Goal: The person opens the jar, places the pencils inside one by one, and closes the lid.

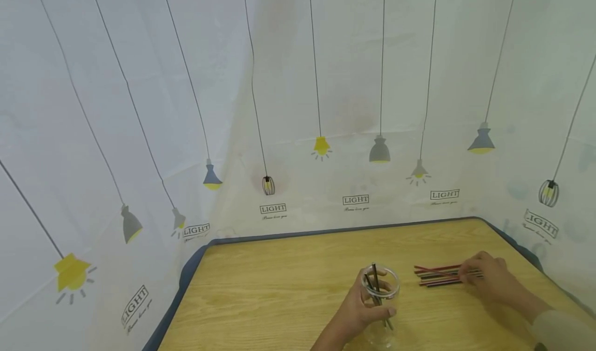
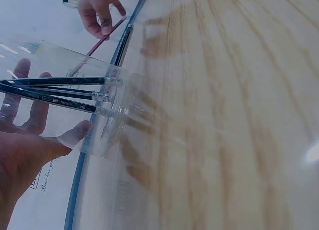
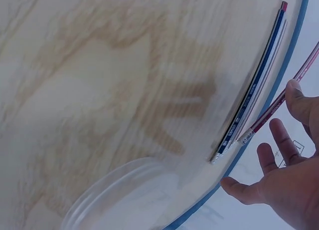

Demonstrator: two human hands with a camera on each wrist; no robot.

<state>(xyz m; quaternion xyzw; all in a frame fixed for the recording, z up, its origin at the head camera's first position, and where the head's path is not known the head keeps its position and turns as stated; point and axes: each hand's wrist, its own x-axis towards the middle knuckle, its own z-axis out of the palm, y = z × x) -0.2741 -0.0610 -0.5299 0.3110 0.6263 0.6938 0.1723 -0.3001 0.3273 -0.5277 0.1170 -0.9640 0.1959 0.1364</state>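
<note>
My left hand (image 1: 356, 309) grips a clear jar (image 1: 381, 336) that stands upright on the table, fingers and thumb curled round its side. Inside the jar, three dark pencils (image 2: 60, 101) lean together, seen through the wall in the left wrist view. Over to the right, my right hand (image 1: 491, 278) pinches a red pencil (image 3: 275, 105) by its shaft, tilted above the others. Beneath it several red and dark pencils (image 1: 437, 283) lie side by side on the table. A dark blue pencil (image 3: 249, 93) shows at the near edge of that pile in the right wrist view.
The wooden table (image 1: 279, 278) has a dark blue edge (image 1: 340, 230). Behind and beside it hangs a white sheet (image 1: 298, 103) printed with lamps and lettering. Bare tabletop lies left of the jar and between the jar and the pencils.
</note>
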